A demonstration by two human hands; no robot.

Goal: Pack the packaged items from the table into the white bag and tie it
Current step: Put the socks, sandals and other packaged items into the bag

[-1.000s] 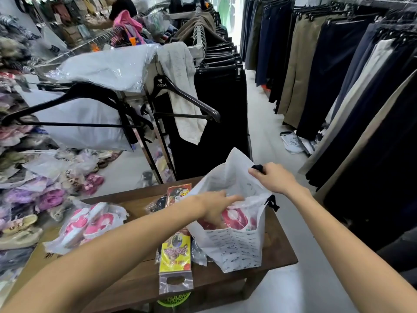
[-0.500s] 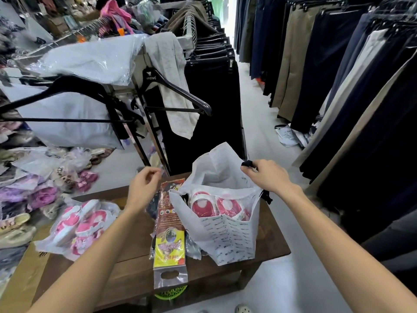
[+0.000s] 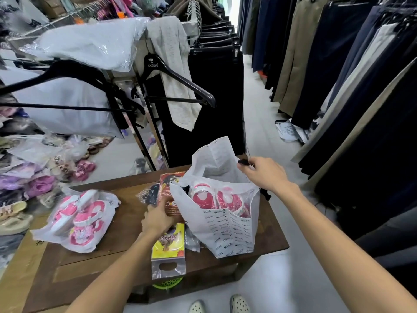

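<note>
The white bag (image 3: 228, 233) stands open on the right of the wooden table (image 3: 108, 256), with a packaged pair of red and white shoes (image 3: 216, 199) inside. My right hand (image 3: 261, 172) pinches the bag's black drawstring at its far right rim. My left hand (image 3: 158, 219) grips the long red and yellow packaged item (image 3: 168, 241) lying just left of the bag. A dark item in clear plastic (image 3: 150, 195) lies behind that hand. A packaged pair of pink and white shoes (image 3: 79, 220) rests on the table's left side.
A clothes rack with black hangers (image 3: 180, 80) and dark trousers stands behind the table. Hanging trousers line the right side of the aisle. Bagged shoes are heaped on the floor at the left (image 3: 40, 181). My shoes (image 3: 239, 304) show below the table's front edge.
My left hand left the bag, swung left above the table, then came down onto the red and yellow package. My right hand stayed on the bag's rim.
</note>
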